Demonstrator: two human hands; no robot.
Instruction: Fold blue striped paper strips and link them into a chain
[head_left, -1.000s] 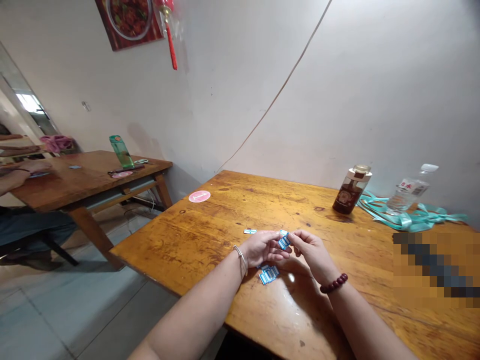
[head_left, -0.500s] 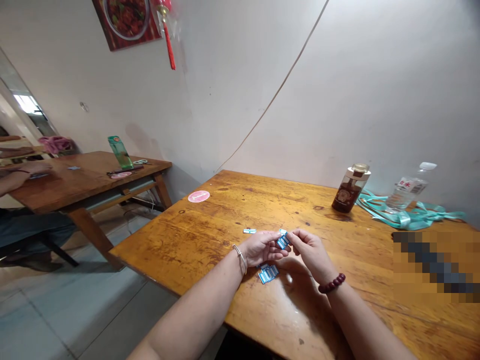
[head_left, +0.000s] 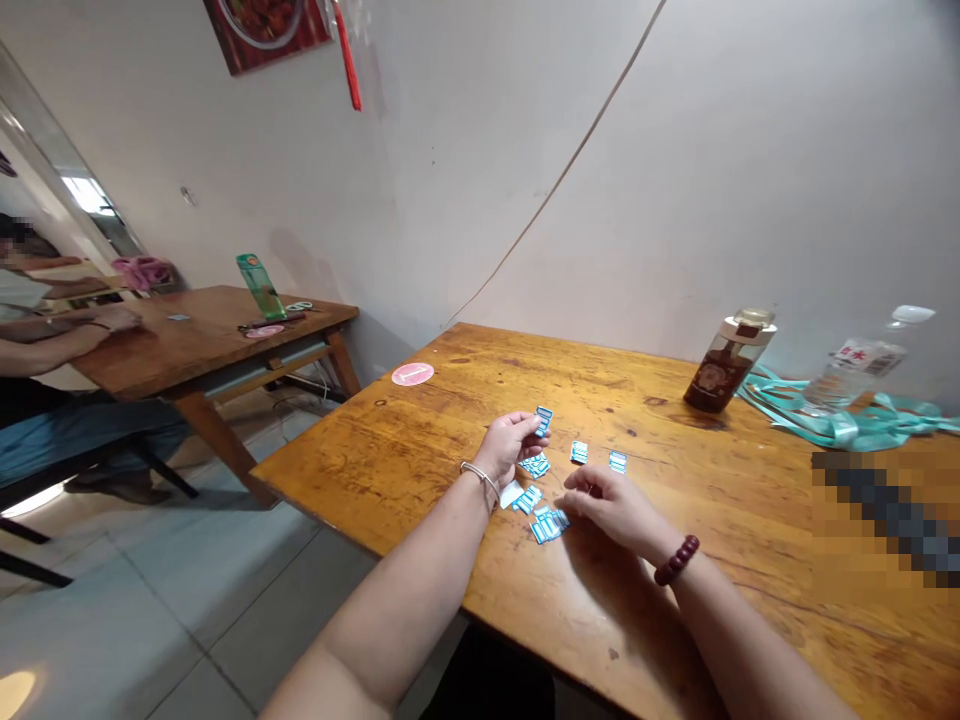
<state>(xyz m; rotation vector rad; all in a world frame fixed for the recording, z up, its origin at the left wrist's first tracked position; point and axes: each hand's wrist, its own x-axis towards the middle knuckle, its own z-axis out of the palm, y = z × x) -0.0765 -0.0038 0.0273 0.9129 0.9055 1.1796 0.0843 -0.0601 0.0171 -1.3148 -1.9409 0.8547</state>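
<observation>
My left hand [head_left: 508, 445] pinches a small blue-and-white card [head_left: 544, 421] above the table, thumb on top. Beneath and beside that hand lie a few loose clusters: blue-and-white cards [head_left: 535, 464] partly behind its fingers, and more cards [head_left: 527, 498] next to a plain white piece [head_left: 511, 493] near the wrist. My right hand [head_left: 611, 505] hovers just right of the nearest pile of cards [head_left: 550, 524], thumb and forefinger slightly apart with nothing visible in them. Beyond it rest a small stack of cards [head_left: 579, 452] and another card [head_left: 617, 461].
On the wooden table [head_left: 465, 400] are a pink oval sticker [head_left: 412, 374], a brown drink bottle [head_left: 729, 362], a clear plastic bottle [head_left: 855, 372] and turquoise ribbons [head_left: 832, 428]. A pixelated dark strip [head_left: 892, 520] lies right. Another person [head_left: 67, 345] sits at the left table [head_left: 195, 320].
My hands have come apart: the left moved forward with a card, the right drew back toward the near pile. Cards beyond my right hand now show. The view has shifted slightly.
</observation>
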